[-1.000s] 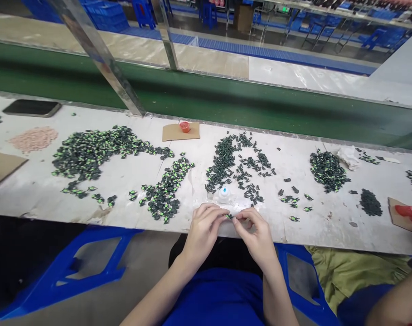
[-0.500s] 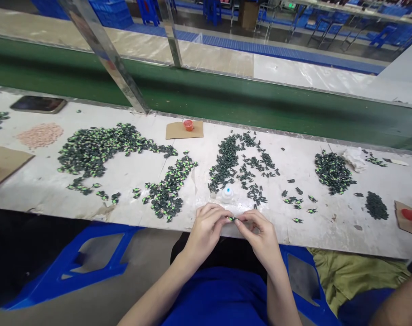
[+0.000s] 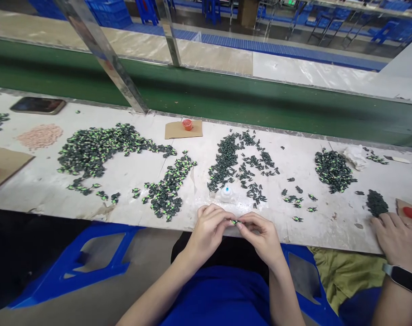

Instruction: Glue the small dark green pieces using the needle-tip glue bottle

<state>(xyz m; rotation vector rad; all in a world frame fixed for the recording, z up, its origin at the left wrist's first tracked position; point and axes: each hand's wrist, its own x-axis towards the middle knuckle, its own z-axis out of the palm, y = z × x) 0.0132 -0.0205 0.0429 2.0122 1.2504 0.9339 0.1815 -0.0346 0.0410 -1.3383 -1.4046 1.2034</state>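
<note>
Between my two hands, at the near edge of the table, is a small dark-green and bright-green plastic piece (image 3: 233, 222). My left hand (image 3: 210, 226) pinches one end of it with thumb and forefinger, and my right hand (image 3: 258, 231) pinches the other end. Fingertips partly cover the piece. Just beyond my hands stands a small white bottle with a blue tip (image 3: 227, 194). Behind it spreads a pile of small dark-green parts (image 3: 228, 156). Left of my hands lies a heap of black-and-green pieces (image 3: 167, 194); several similar pieces (image 3: 297, 219) are scattered to the right.
A red pot (image 3: 187, 125) sits on cardboard (image 3: 173, 130) at the back. Further left are a large black-and-green heap (image 3: 93, 147), pink bits (image 3: 41, 136) and a phone (image 3: 38, 105). At right, a co-worker's hand (image 3: 401, 237) rests near a dark pile (image 3: 376, 203). A metal post (image 3: 115, 68) rises behind.
The co-worker's hand has come in from the right edge onto the table by the dark pile. My hands have barely moved and still pinch the small piece.
</note>
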